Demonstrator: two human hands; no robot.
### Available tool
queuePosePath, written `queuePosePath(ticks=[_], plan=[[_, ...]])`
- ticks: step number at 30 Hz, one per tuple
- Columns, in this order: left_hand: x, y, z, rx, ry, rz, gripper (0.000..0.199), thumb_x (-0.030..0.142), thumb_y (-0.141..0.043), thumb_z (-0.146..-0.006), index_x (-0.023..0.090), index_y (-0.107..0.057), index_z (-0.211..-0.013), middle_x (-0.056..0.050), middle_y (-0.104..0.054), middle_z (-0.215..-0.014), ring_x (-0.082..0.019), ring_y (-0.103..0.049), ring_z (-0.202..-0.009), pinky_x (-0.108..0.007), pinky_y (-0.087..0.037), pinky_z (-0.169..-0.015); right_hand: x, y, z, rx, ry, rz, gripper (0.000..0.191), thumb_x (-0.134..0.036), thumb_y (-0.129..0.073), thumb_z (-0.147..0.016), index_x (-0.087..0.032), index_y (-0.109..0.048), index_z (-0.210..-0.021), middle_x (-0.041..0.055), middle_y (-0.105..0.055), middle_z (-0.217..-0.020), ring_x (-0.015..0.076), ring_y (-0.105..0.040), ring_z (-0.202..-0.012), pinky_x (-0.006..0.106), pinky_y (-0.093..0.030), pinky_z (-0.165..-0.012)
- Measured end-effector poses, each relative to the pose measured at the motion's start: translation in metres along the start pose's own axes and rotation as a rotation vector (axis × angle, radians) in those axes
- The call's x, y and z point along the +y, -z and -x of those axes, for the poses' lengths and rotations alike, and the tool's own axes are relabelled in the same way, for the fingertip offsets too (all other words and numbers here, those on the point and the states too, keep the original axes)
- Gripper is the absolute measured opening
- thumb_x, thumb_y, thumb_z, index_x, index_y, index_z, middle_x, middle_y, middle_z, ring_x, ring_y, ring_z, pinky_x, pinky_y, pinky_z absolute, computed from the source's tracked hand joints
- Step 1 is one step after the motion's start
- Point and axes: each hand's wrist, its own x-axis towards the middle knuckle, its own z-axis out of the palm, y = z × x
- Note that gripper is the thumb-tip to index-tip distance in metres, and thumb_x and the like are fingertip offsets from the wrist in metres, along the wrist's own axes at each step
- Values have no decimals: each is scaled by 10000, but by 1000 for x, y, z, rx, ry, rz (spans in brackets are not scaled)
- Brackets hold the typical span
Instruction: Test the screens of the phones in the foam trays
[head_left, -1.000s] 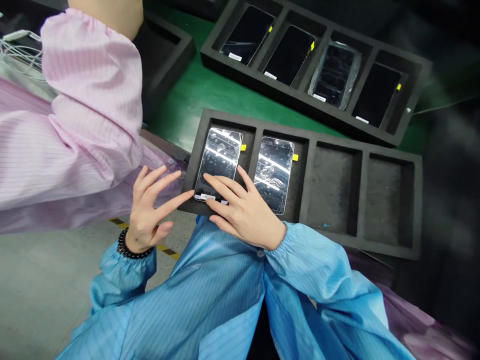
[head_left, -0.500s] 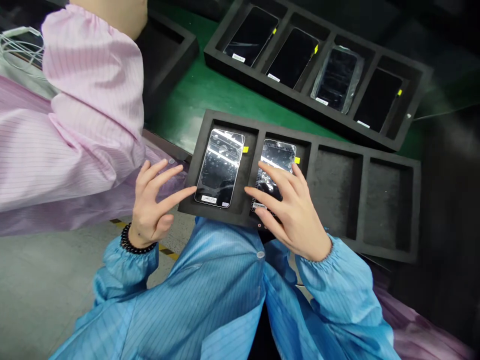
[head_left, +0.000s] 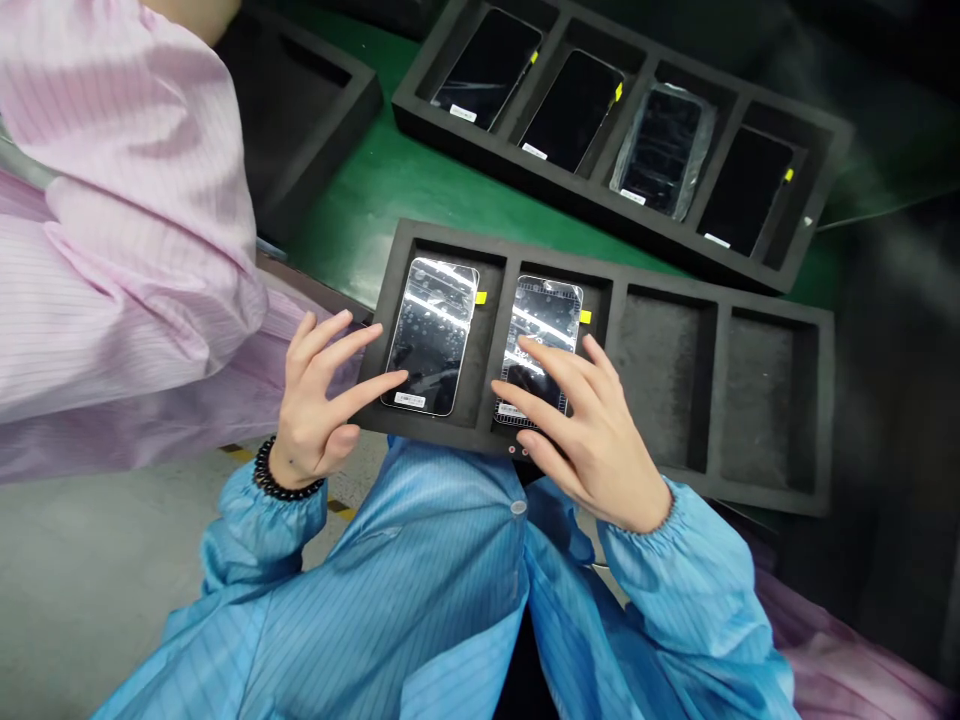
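Observation:
In front of me lies a black foam tray point(head_left: 720, 375) with several compartments. Its leftmost compartment holds a phone screen point(head_left: 433, 330) with a white label and a yellow tab. Another phone screen point(head_left: 549, 305), with a dashed border and a yellow tab, sits in the second compartment. My left hand point(head_left: 315, 400) is open, fingers spread, its index fingertip over the lower left edge of the first screen. My right hand point(head_left: 589, 430) is open over the second screen and hides part of its lower right side. Whether the fingertips touch the screens I cannot tell.
Behind it, another black foam tray point(head_left: 637, 225) holds several phone screens on the green tabletop point(head_left: 345, 215). A further dark tray point(head_left: 330, 140) stands at the upper left. A co-worker's pink sleeve point(head_left: 135, 220) reaches in close on the left.
My left hand has moved slightly right, its index finger now over the first screen's edge. My right hand has shifted slightly down, uncovering more of the second screen. The pink sleeve has moved left.

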Motion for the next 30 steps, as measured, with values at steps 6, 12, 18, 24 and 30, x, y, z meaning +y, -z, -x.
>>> queuePosePath(ticks=[6,12,18,24,30], plan=[[7,-9,-11,-68,5,33,563,567,-151,-1019,480,-536,-1421,106,-385,-1611,-282,-358,-1498,-610,-203,-1281,11,9,23,13,-108,36,314,-302,-452,-1022,-232,-737,-1133,103,-513,-1533,295,-532,-1320,633,-276,-1225],[11,-14,-39,-189,65,47,516,511,-218,-1035,434,-500,-1461,51,-328,-1641,-320,-241,-1548,-647,-159,-1275,27,16,27,-7,-174,136,340,-332,-422,-1042,-227,-714,-1181,116,-530,-1513,269,-522,-1326,606,-293,-1217],[-4,-29,-75,-248,83,54,536,560,-249,-1034,355,-515,-1451,-26,-290,-1656,-340,-168,-1569,-668,-111,-1257,64,21,-16,-56,-285,235,430,-393,-383,-1051,-189,-670,-1298,164,-432,-1580,329,-441,-1402,630,-270,-1208],[-9,-38,-79,-308,116,61,585,588,-220,-1032,296,-499,-1455,-97,-286,-1655,-327,-139,-1576,-657,-105,-1256,70,4,-57,-137,-184,202,400,-381,-407,-1045,-220,-659,-1311,144,-409,-1605,316,-447,-1406,630,-257,-1213],[-7,-29,-72,-226,192,82,673,655,-181,-1009,265,-527,-1434,-111,-307,-1643,-340,-133,-1574,-630,-108,-1266,69,-4,-61,-140,-148,204,378,-353,-435,-1036,-197,-672,-1285,153,-418,-1599,313,-464,-1392,624,-264,-1216]])
